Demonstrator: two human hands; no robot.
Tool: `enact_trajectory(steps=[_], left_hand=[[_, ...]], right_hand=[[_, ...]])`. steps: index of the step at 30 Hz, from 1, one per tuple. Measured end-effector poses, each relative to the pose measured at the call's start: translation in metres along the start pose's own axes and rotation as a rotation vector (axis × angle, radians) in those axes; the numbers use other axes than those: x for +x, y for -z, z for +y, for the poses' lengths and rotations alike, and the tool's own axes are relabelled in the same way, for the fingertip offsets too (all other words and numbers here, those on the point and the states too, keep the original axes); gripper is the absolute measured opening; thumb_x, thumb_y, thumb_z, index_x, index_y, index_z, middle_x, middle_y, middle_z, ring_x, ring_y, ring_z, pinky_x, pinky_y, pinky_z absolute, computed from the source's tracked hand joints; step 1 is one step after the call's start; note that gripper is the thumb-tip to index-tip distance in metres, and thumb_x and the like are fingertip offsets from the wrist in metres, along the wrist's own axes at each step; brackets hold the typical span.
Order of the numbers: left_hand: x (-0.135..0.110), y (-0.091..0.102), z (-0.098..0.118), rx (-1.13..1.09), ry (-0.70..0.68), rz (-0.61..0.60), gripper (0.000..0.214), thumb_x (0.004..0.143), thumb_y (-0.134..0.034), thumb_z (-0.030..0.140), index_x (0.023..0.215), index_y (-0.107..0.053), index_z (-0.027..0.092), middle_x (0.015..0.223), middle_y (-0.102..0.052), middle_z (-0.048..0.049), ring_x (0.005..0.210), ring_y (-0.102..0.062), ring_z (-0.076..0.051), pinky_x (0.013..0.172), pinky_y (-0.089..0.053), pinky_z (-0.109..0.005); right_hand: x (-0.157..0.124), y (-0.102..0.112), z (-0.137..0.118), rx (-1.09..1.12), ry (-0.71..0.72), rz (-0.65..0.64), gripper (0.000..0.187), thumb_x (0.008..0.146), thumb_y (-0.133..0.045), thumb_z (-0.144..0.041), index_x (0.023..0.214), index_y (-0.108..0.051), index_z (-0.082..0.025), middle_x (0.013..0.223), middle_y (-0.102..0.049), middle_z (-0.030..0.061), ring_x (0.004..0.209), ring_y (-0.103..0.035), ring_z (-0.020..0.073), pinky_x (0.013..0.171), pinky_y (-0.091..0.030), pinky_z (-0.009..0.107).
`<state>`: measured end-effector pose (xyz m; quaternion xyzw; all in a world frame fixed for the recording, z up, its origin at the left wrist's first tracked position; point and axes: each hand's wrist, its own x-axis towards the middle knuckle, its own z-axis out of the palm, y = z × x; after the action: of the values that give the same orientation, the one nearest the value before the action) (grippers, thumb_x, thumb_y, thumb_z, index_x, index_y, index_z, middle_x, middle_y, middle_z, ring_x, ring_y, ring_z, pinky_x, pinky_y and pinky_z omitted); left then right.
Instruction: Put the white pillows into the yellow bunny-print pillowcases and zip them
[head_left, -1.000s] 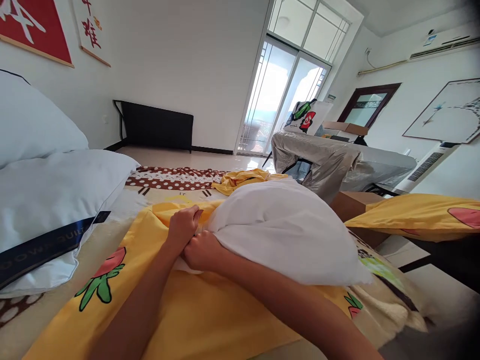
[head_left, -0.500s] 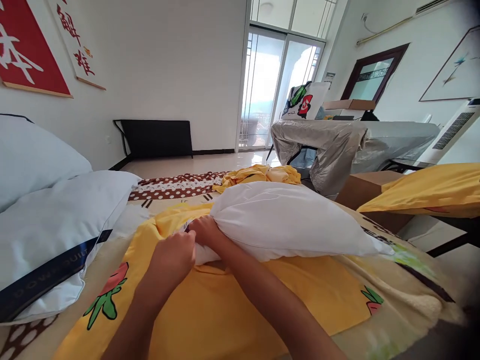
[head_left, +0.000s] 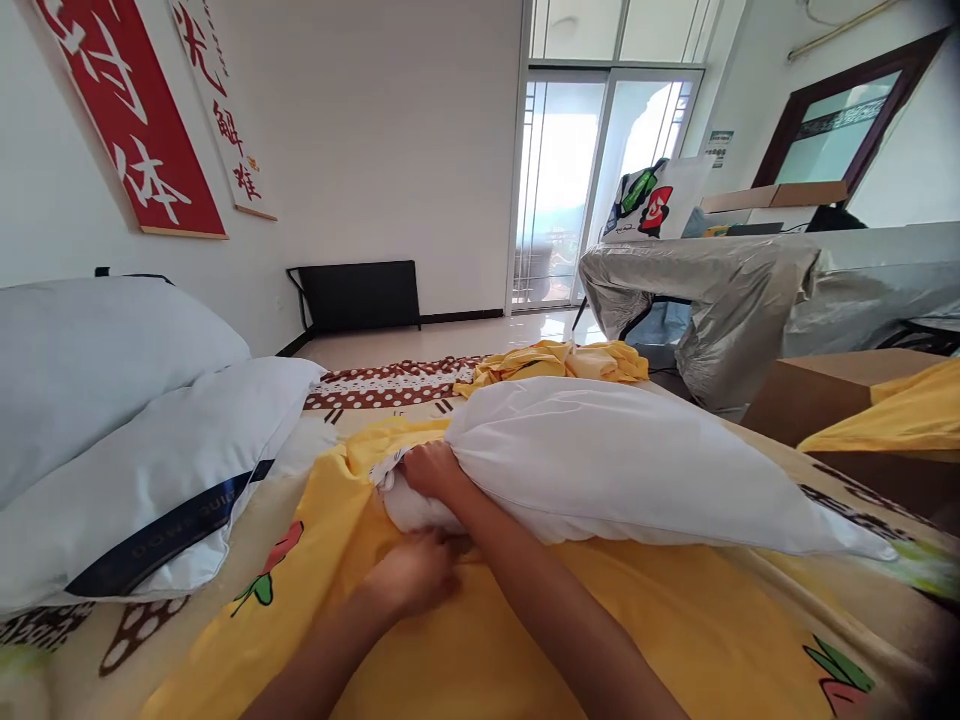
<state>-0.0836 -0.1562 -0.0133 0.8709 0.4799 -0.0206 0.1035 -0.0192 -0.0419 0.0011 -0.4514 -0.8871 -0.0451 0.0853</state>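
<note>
A plump white pillow (head_left: 615,465) lies across a yellow pillowcase (head_left: 510,630) printed with red and green vegetables. The pillow's left end is bunched and partly inside the case's opening. My right hand (head_left: 431,468) is closed around that bunched end, fingers wrapped in the white fabric. Just below it, my left hand (head_left: 420,572) is at the near edge of the opening, smeared by motion. Its fingers are blurred, so I cannot make out whether they grip the cloth.
Two white pillows (head_left: 150,430) are stacked at the left of the patterned bed (head_left: 390,385). Crumpled yellow cloth (head_left: 559,362) lies at the far edge. A cardboard box (head_left: 817,390) with more yellow cloth (head_left: 892,410) stands right, before a table under silvery sheeting (head_left: 697,270).
My left hand has left the far-left rim of the opening and moved right and down to its near edge. My right hand keeps its hold. The view has turned a little left.
</note>
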Motion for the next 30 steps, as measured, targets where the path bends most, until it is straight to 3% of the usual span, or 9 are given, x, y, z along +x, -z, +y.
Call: enact_trajectory(steps=[4, 7, 12, 17, 20, 26, 28, 30], left_hand=[[0.010, -0.013, 0.009, 0.056, -0.013, 0.005, 0.052, 0.073, -0.049, 0.017, 0.124, -0.054, 0.014, 0.124, -0.057, -0.0181, 0.115, -0.051, -0.035, 0.096, -0.040, -0.048], [0.009, -0.014, 0.007, 0.051, -0.067, 0.001, 0.045, 0.072, -0.050, 0.019, 0.116, -0.059, 0.015, 0.121, -0.060, -0.0161, 0.113, -0.053, -0.032, 0.098, -0.039, -0.046], [-0.014, 0.018, -0.013, 0.047, -0.037, 0.011, 0.020, 0.072, -0.051, 0.022, 0.084, -0.066, 0.018, 0.084, -0.070, -0.0113, 0.083, -0.064, -0.027, 0.089, -0.041, -0.044], [-0.048, 0.056, -0.022, 0.098, -0.116, 0.291, 0.012, 0.077, -0.044, 0.018, 0.069, -0.054, 0.019, 0.075, -0.064, -0.0041, 0.075, -0.060, -0.019, 0.091, -0.036, -0.041], [-0.055, 0.061, -0.023, 0.099, -0.122, 0.381, 0.006, 0.074, -0.045, 0.015, 0.070, -0.049, 0.019, 0.077, -0.061, -0.0027, 0.078, -0.057, -0.017, 0.091, -0.034, -0.038], [-0.050, 0.060, -0.039, 0.075, -0.088, 0.444, 0.006, 0.072, -0.045, 0.014, 0.069, -0.047, 0.018, 0.078, -0.061, -0.0040, 0.082, -0.055, -0.018, 0.089, -0.031, -0.040], [-0.051, 0.063, -0.047, 0.055, -0.074, 0.460, 0.008, 0.072, -0.043, 0.013, 0.067, -0.045, 0.018, 0.076, -0.060, -0.0030, 0.078, -0.054, -0.017, 0.087, -0.031, -0.040], [-0.053, 0.064, -0.053, 0.031, -0.065, 0.468, 0.009, 0.073, -0.042, 0.013, 0.066, -0.043, 0.017, 0.074, -0.059, -0.0013, 0.074, -0.053, -0.016, 0.087, -0.030, -0.039]], right_hand=[[0.001, 0.003, 0.001, -0.028, -0.013, -0.002, 0.043, 0.093, -0.038, -0.041, 0.096, -0.072, -0.015, 0.097, -0.071, 0.0152, 0.087, -0.068, 0.0238, 0.075, -0.049, 0.033], [0.003, 0.004, 0.001, -0.058, -0.020, -0.015, 0.042, 0.093, -0.037, -0.040, 0.097, -0.072, -0.016, 0.098, -0.071, 0.0144, 0.088, -0.067, 0.0243, 0.076, -0.048, 0.033], [0.007, 0.004, -0.001, -0.107, -0.031, -0.035, 0.043, 0.093, -0.035, -0.037, 0.097, -0.071, -0.014, 0.098, -0.071, 0.0155, 0.088, -0.067, 0.0239, 0.077, -0.046, 0.033], [0.003, 0.013, -0.009, -0.153, 0.005, -0.032, 0.040, 0.093, -0.037, -0.035, 0.092, -0.071, -0.015, 0.095, -0.070, 0.0138, 0.087, -0.065, 0.0226, 0.076, -0.043, 0.031], [-0.009, 0.023, -0.016, -0.182, 0.079, -0.034, 0.033, 0.092, -0.041, -0.032, 0.087, -0.069, -0.015, 0.093, -0.069, 0.0132, 0.092, -0.062, 0.0230, 0.080, -0.041, 0.032], [-0.036, 0.048, -0.020, -0.234, 0.256, -0.069, 0.025, 0.091, -0.043, -0.024, 0.102, -0.061, -0.011, 0.104, -0.064, 0.0154, 0.098, -0.058, 0.0239, 0.085, -0.040, 0.034], [-0.041, 0.061, -0.016, -0.225, 0.312, -0.113, 0.029, 0.089, -0.046, -0.029, 0.104, -0.061, -0.010, 0.102, -0.064, 0.0157, 0.097, -0.059, 0.0246, 0.087, -0.041, 0.036], [-0.046, 0.076, -0.010, -0.195, 0.372, -0.182, 0.046, 0.082, -0.057, -0.037, 0.118, -0.055, -0.009, 0.114, -0.061, 0.0176, 0.108, -0.055, 0.0274, 0.095, -0.038, 0.040]])
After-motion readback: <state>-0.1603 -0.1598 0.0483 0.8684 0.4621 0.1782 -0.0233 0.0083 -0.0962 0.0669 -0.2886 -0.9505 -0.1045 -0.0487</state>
